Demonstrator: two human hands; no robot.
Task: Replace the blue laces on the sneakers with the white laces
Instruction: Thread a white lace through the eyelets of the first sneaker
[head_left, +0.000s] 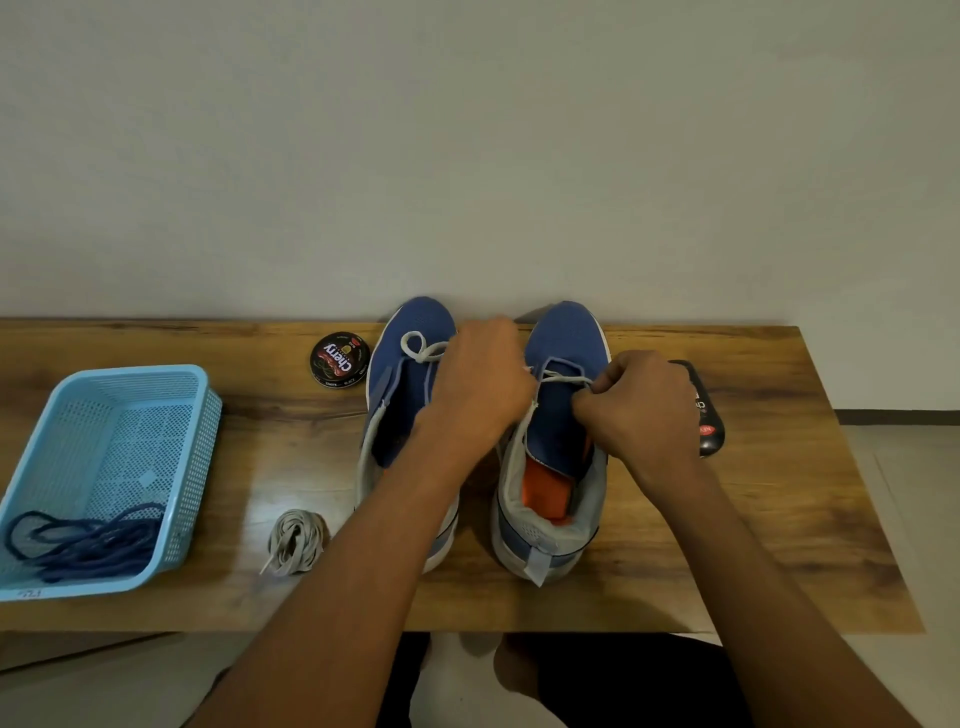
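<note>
Both hands work at the right sneaker (563, 395): the right hand (631, 410) pinches its white lace (558, 378), the left hand (480, 384) curls beside it, its hold unclear. Left of that sneaker: the other sneaker (400, 395), a "Cherry" polish tin (340, 359), a spare white lace bundle (295, 540), blue laces (78, 540) in a basket (171, 410).

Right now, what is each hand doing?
Left hand: curled over the white lace at the right sneaker.
Right hand: pinching that lace.

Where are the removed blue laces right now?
In the head view, the blue laces lie heaped in the near corner of the light blue basket at the table's left end, left of the spare white lace bundle.
</note>
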